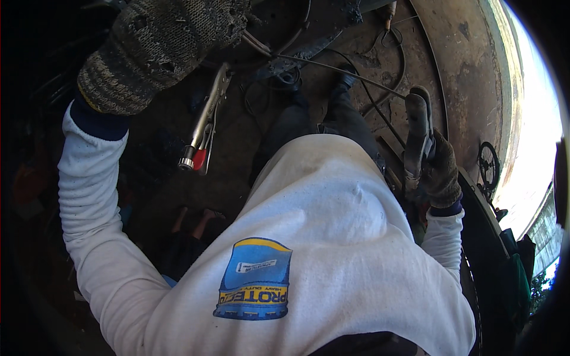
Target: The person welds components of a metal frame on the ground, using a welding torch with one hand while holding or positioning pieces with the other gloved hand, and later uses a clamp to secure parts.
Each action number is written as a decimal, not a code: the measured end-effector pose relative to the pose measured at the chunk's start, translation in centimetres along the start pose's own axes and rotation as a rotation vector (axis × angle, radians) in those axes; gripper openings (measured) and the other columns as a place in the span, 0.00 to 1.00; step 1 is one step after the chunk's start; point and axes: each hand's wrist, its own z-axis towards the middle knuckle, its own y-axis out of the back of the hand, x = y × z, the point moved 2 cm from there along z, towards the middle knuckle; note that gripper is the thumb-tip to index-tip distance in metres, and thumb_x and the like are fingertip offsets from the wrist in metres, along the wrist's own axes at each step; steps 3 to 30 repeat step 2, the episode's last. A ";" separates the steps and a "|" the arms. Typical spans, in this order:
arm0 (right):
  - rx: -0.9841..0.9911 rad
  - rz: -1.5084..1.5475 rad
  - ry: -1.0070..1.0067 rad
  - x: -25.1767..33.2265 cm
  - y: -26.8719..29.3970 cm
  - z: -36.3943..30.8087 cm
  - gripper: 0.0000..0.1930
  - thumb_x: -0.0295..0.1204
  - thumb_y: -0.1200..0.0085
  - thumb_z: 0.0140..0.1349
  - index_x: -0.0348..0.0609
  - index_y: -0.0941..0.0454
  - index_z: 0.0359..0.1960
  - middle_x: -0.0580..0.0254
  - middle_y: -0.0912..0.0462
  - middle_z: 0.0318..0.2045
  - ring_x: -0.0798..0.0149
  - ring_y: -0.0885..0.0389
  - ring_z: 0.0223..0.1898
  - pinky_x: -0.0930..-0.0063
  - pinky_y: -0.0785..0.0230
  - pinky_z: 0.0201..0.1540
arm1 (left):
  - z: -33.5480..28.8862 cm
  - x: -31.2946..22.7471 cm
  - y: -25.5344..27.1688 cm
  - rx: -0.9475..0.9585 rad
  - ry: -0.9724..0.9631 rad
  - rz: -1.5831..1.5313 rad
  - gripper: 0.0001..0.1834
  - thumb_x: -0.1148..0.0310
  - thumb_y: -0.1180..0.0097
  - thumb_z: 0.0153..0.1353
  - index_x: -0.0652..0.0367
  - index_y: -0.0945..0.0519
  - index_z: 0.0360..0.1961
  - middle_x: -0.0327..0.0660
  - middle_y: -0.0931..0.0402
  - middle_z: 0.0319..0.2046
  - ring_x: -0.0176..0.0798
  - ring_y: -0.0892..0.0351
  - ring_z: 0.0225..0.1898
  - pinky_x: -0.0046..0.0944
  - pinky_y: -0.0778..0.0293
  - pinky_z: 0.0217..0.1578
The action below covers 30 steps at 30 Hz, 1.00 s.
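Note:
My right hand, in a knitted work glove, is closed around a worn welding electrode holder at the right. A thin welding rod runs from its jaws toward curved metal bars at the top middle. My left hand, in a dirty, holed knitted glove, is at the upper left, right beside those bars. Its fingers look curled, but what they grip is hidden. Below this glove hang locking pliers with a red release lever, their jaws up by the metal bars.
Dark cables loop over the stained floor at the upper right. A cable end with a pale handle lies at the top. A bicycle wheel shows far right. Another person's bare feet are at the lower left.

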 end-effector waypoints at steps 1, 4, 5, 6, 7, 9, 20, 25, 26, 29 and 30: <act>-0.019 -0.029 0.014 0.1 0.0 -0.1 0.30 0.32 0.33 0.60 0.33 0.30 0.62 0.57 0.17 0.46 0.64 0.18 0.45 0.66 0.24 0.50 | 0.1 0.1 0.2 0.047 -0.012 0.006 0.19 0.58 0.57 0.75 0.60 0.17 0.41 0.47 0.17 0.34 0.43 0.15 0.32 0.37 0.15 0.26; 0.008 0.020 -0.009 0.2 0.1 0.0 0.34 0.33 0.32 0.59 0.34 0.33 0.65 0.55 0.17 0.48 0.61 0.17 0.47 0.65 0.24 0.52 | 0.1 0.2 0.2 0.048 -0.014 0.007 0.19 0.58 0.57 0.75 0.60 0.17 0.41 0.47 0.17 0.34 0.43 0.15 0.32 0.37 0.15 0.26; 0.008 0.020 -0.009 0.2 0.1 0.0 0.34 0.33 0.32 0.59 0.34 0.33 0.65 0.55 0.17 0.48 0.61 0.17 0.47 0.65 0.24 0.52 | 0.1 0.2 0.2 0.048 -0.014 0.007 0.19 0.58 0.57 0.75 0.60 0.17 0.41 0.47 0.17 0.34 0.43 0.15 0.32 0.37 0.15 0.26; 0.008 0.020 -0.009 0.2 0.1 0.0 0.34 0.33 0.32 0.59 0.34 0.33 0.65 0.55 0.17 0.48 0.61 0.17 0.47 0.65 0.24 0.52 | 0.1 0.2 0.2 0.048 -0.014 0.007 0.19 0.58 0.57 0.75 0.60 0.17 0.41 0.47 0.17 0.34 0.43 0.15 0.32 0.37 0.15 0.26; 0.008 0.020 -0.009 0.2 0.1 0.0 0.34 0.33 0.32 0.59 0.34 0.33 0.65 0.55 0.17 0.48 0.61 0.17 0.47 0.65 0.24 0.52 | 0.1 0.2 0.2 0.048 -0.014 0.007 0.19 0.58 0.57 0.75 0.60 0.17 0.41 0.47 0.17 0.34 0.43 0.15 0.32 0.37 0.15 0.26; 0.008 0.020 -0.009 0.2 0.1 0.0 0.34 0.33 0.32 0.59 0.34 0.33 0.65 0.55 0.17 0.48 0.61 0.17 0.47 0.65 0.24 0.52 | 0.1 0.2 0.2 0.048 -0.014 0.007 0.19 0.58 0.57 0.75 0.60 0.17 0.41 0.47 0.17 0.34 0.43 0.15 0.32 0.37 0.15 0.26; 0.008 0.020 -0.009 0.2 0.1 0.0 0.34 0.33 0.32 0.59 0.34 0.33 0.65 0.55 0.17 0.48 0.61 0.17 0.47 0.65 0.24 0.52 | 0.1 0.2 0.2 0.048 -0.014 0.007 0.19 0.58 0.57 0.75 0.60 0.17 0.41 0.47 0.17 0.34 0.43 0.15 0.32 0.37 0.15 0.26; 0.008 0.020 -0.009 0.2 0.1 0.0 0.34 0.33 0.32 0.59 0.34 0.33 0.65 0.55 0.17 0.48 0.61 0.17 0.47 0.65 0.24 0.52 | 0.1 0.2 0.2 0.048 -0.014 0.007 0.19 0.58 0.57 0.75 0.60 0.17 0.41 0.47 0.17 0.34 0.43 0.15 0.32 0.37 0.15 0.26; 0.008 0.020 -0.009 0.2 0.1 0.0 0.34 0.33 0.32 0.59 0.34 0.33 0.65 0.55 0.17 0.48 0.61 0.17 0.47 0.65 0.24 0.52 | 0.1 0.2 0.2 0.048 -0.014 0.007 0.19 0.58 0.57 0.75 0.60 0.17 0.41 0.47 0.17 0.34 0.43 0.15 0.32 0.37 0.15 0.26; 0.008 0.020 -0.009 0.2 0.1 0.0 0.34 0.33 0.32 0.59 0.34 0.33 0.65 0.55 0.17 0.48 0.61 0.17 0.47 0.65 0.24 0.52 | 0.1 0.2 0.2 0.048 -0.014 0.007 0.19 0.58 0.57 0.75 0.60 0.17 0.41 0.47 0.17 0.34 0.43 0.15 0.32 0.37 0.15 0.26; 0.008 0.020 -0.009 0.2 0.1 0.0 0.34 0.33 0.32 0.59 0.34 0.33 0.65 0.55 0.17 0.48 0.61 0.17 0.47 0.65 0.24 0.52 | 0.1 0.2 0.2 0.048 -0.014 0.007 0.19 0.58 0.57 0.75 0.60 0.17 0.41 0.47 0.17 0.34 0.43 0.15 0.32 0.37 0.15 0.26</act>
